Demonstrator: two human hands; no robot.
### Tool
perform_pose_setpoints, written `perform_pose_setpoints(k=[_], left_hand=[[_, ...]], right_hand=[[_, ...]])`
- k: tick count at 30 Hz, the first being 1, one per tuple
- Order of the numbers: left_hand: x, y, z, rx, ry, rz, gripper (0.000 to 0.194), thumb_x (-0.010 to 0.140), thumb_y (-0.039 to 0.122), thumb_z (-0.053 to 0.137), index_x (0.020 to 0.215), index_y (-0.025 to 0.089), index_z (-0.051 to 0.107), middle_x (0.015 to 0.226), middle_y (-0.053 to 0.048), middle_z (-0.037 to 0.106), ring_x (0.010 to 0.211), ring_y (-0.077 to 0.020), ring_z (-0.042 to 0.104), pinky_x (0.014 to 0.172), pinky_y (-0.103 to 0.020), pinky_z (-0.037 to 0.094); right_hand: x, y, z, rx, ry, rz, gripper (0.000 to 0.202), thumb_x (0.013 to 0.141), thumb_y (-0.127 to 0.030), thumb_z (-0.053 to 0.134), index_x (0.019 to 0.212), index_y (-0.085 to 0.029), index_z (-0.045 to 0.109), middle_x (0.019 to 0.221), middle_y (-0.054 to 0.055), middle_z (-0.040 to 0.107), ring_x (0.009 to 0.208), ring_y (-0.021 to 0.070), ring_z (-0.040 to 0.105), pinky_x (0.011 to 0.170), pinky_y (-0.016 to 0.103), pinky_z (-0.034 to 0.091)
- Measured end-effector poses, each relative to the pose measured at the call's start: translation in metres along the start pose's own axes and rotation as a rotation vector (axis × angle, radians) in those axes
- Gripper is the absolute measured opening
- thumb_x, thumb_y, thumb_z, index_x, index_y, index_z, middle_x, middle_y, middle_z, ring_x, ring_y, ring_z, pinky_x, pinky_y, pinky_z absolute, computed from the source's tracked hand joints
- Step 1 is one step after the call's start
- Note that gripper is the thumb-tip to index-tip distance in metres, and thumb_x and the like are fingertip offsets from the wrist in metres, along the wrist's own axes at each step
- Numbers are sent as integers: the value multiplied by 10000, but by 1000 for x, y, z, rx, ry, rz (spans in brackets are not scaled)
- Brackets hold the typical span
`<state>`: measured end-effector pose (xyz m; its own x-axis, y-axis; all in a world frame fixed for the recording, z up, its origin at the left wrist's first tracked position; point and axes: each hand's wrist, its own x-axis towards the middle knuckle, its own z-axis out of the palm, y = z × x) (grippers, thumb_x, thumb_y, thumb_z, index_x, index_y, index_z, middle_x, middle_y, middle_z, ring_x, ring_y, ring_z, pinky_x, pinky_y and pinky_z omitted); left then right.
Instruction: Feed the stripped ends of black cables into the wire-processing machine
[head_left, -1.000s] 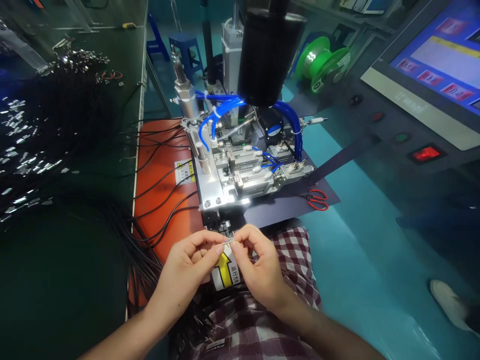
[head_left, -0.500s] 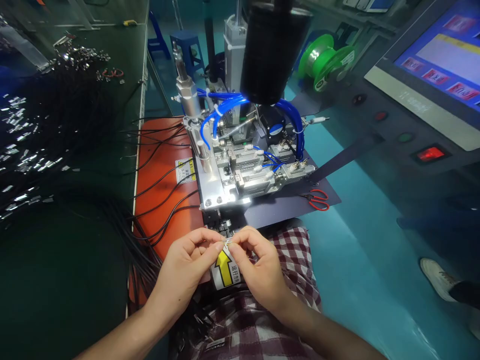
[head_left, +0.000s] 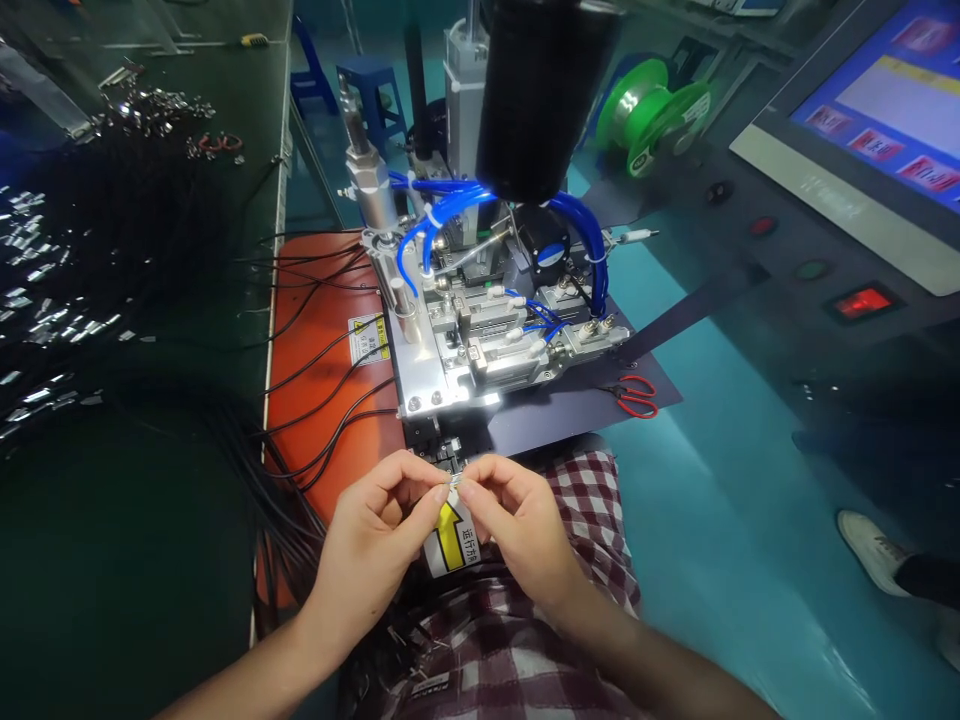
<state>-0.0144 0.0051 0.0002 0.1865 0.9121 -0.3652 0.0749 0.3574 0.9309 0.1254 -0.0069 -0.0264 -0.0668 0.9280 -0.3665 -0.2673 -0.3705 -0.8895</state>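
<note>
Thumb and forefinger of my left hand are pinched together, and my right hand makes the same pinch facing it. Between the fingertips shows a tiny silvery metal piece, mostly hidden by the fingers; its kind cannot be made out. Just beyond the fingertips is a small black fixture at the front of the metal machine. Under my hands lies a white label with a yellow arrow. Black cables run over an orange surface into the machine's left side.
Red-handled scissors lie on the dark base plate at right. A bundle of black cables covers the table at left. A control panel with a screen stands at right, and a green spool behind. A shoe shows at far right.
Both hands stay pinched at the same spot, with only slight finger movement; the right fingertips sit a little closer over the metal piece. The view has shifted slightly.
</note>
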Motion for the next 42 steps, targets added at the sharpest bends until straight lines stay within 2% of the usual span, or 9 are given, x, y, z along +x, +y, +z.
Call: perform_pose_setpoints(k=[5, 13, 15, 20, 23, 30, 37, 42], left_hand=[[0, -1, 2, -8, 30, 42, 87, 813, 270, 645, 799, 189, 617, 690, 42, 560, 599, -69, 499, 545, -149, 405], [-2, -6, 1, -13, 58, -84, 178, 793, 361, 658, 820, 195, 602, 585, 61, 468, 450, -48, 331, 409, -170, 252], [-1, -8, -2, -33, 27, -144, 216, 791, 395, 651, 835, 191, 598, 553, 63, 431, 452, -56, 318, 416, -178, 239], [1, -1, -7, -42, -87, -255, 251, 801, 414, 631, 890, 180, 622, 605, 46, 439, 522, -72, 351, 469, -181, 284], [1, 4, -6, -52, -103, -271, 235, 792, 393, 643, 858, 168, 624, 610, 48, 436, 540, -75, 356, 493, -187, 302], [1, 0, -4, -53, -60, -255, 225, 791, 365, 641, 752, 148, 594, 511, 75, 339, 486, -72, 269, 463, -220, 218], [0, -5, -2, -30, -22, -199, 246, 787, 395, 648, 783, 155, 590, 553, 60, 388, 503, -76, 292, 467, -218, 207], [-2, -8, -2, -45, -22, -192, 231, 791, 389, 646, 796, 162, 604, 583, 48, 422, 521, -78, 299, 481, -219, 219]], right_hand=[[0, -4, 1, 41, 13, 36, 167, 739, -272, 653, 662, -152, 566, 508, -69, 442, 453, 56, 354, 441, 190, 301], [-1, -2, 5, 28, 32, 9, 155, 754, -280, 624, 678, -164, 554, 522, -69, 440, 445, 62, 355, 439, 201, 310], [0, 0, 3, -56, 27, -61, 136, 778, -267, 597, 695, -170, 552, 572, -51, 473, 472, 75, 382, 460, 215, 337], [3, -7, -10, -444, -34, -443, 90, 811, -155, 550, 728, -179, 575, 702, -9, 518, 628, 120, 482, 589, 259, 404], [5, -14, -15, -563, -113, -526, 92, 821, -147, 539, 741, -188, 560, 703, -5, 518, 637, 132, 492, 588, 271, 407], [3, -11, -14, -585, -100, -513, 99, 830, -145, 522, 748, -199, 536, 710, -6, 520, 644, 137, 505, 597, 276, 422], [-4, -5, -7, -572, -3, -440, 133, 838, -131, 518, 723, -196, 524, 712, -11, 527, 634, 124, 505, 587, 261, 419], [-6, -9, -7, -669, 5, -543, 105, 814, -126, 536, 731, -189, 543, 696, -1, 536, 647, 142, 500, 598, 279, 408]])
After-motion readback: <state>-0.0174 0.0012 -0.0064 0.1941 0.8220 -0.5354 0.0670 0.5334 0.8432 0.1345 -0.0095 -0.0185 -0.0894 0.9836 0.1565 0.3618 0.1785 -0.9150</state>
